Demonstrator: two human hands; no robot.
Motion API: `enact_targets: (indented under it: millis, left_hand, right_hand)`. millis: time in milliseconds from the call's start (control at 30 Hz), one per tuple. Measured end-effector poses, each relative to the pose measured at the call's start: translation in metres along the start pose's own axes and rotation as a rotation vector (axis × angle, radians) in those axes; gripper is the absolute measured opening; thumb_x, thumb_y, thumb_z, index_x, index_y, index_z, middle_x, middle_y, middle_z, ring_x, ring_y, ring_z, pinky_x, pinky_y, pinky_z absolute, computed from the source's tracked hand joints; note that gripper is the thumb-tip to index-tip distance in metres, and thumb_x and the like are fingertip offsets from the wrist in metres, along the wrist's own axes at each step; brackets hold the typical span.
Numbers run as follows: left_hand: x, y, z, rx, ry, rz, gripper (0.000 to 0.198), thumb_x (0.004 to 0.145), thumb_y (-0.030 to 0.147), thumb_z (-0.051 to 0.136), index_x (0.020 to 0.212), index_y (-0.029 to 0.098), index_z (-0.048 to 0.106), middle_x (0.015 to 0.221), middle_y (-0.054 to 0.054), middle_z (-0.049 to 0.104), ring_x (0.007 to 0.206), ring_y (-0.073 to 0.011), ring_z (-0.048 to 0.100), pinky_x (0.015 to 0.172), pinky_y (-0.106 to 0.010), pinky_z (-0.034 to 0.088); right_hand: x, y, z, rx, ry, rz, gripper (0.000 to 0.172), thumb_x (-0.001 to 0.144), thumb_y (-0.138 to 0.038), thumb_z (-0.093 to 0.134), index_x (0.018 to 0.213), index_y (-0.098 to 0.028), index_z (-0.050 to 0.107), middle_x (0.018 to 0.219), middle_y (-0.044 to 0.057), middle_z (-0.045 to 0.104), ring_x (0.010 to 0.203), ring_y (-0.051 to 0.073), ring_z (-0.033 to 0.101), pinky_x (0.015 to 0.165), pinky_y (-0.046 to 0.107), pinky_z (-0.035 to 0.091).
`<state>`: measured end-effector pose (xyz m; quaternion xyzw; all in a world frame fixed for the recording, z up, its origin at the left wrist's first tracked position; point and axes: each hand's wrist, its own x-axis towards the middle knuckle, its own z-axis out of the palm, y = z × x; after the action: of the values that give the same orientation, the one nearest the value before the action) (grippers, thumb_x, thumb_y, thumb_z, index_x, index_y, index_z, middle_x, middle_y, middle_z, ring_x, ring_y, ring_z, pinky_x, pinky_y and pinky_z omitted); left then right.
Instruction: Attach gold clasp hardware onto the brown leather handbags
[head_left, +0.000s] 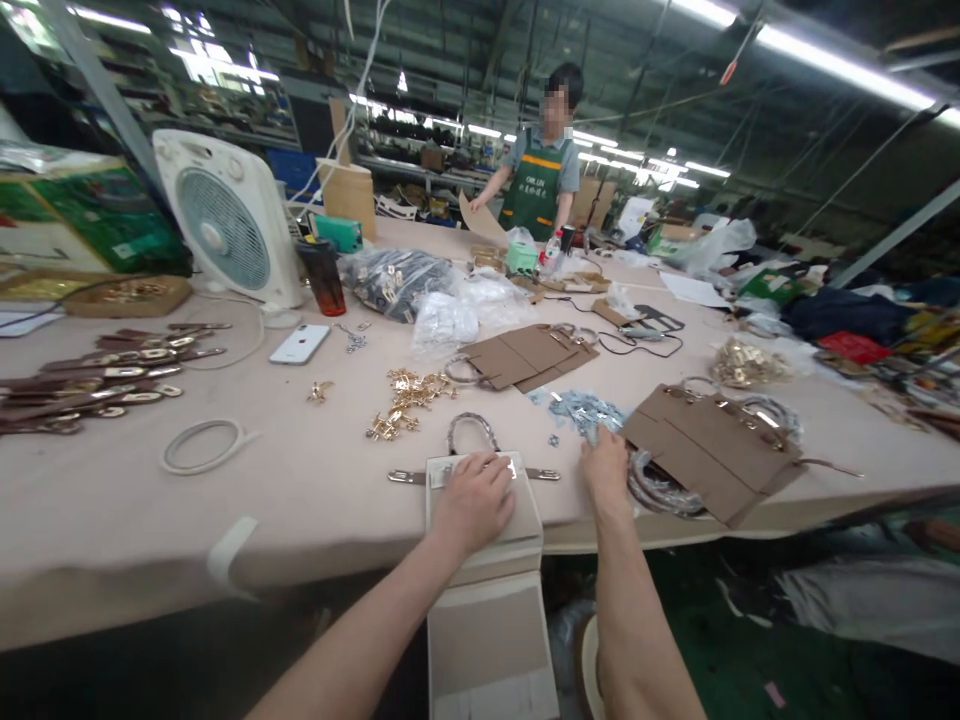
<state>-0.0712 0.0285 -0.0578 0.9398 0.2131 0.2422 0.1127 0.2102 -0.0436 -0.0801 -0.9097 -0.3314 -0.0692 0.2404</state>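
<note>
A pale beige bag piece (487, 560) with a woven handle (471, 430) lies at the table's near edge and hangs over it. My left hand (474, 500) presses flat on its top, fingers together and stretched out. My right hand (606, 462) reaches to a small heap of silvery metal fittings (581, 410) just right of the bag; its fingertips touch the heap, and I cannot see whether they pinch anything. Gold clasps (405, 400) lie scattered behind the bag.
Brown bag panels (709, 450) with handles lie at the right, more panels (521, 358) further back. Brown straps (90, 380), a white ring (201, 446), a phone (300, 343), a dark cup (322, 278) and a fan (229, 215) stand left. A person in a green apron (536, 185) works across the table.
</note>
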Motion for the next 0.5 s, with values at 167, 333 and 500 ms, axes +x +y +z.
enact_targets:
  millis: [167, 333, 500]
  left_hand:
    - [0.0, -0.001, 0.001, -0.01, 0.003, -0.004, 0.026, 0.098, 0.029, 0.057, 0.123, 0.022, 0.063, 0.136, -0.005, 0.067, 0.131, -0.0263, 0.052, 0.114, -0.047, 0.04]
    - [0.001, -0.002, 0.002, 0.003, 0.002, -0.02, 0.026, 0.098, 0.032, 0.057, 0.122, 0.023, 0.063, 0.136, -0.004, 0.066, 0.136, -0.0276, 0.048, 0.115, -0.048, 0.038]
    - [0.001, -0.001, 0.001, -0.003, 0.008, -0.025, 0.026, 0.097, 0.03, 0.058, 0.121, 0.023, 0.063, 0.136, -0.004, 0.066, 0.133, -0.0273, 0.05, 0.115, -0.048, 0.037]
  right_hand:
    - [-0.008, -0.014, -0.01, 0.7, 0.04, 0.068, 0.051, 0.082, -0.034, 0.064, 0.131, -0.018, 0.064, 0.129, 0.015, 0.068, 0.121, 0.031, 0.062, 0.106, 0.047, 0.046]
    - [-0.032, -0.064, -0.031, 1.69, -0.138, 0.232, 0.046, 0.077, -0.038, 0.07, 0.12, -0.024, 0.064, 0.106, 0.003, 0.069, 0.083, 0.015, 0.065, 0.074, 0.031, 0.056]
    - [-0.063, -0.11, -0.032, 1.895, -0.23, 0.232, 0.027, 0.089, -0.047, 0.066, 0.09, -0.021, 0.06, 0.068, -0.008, 0.045, 0.049, 0.006, 0.041, 0.048, 0.019, 0.037]
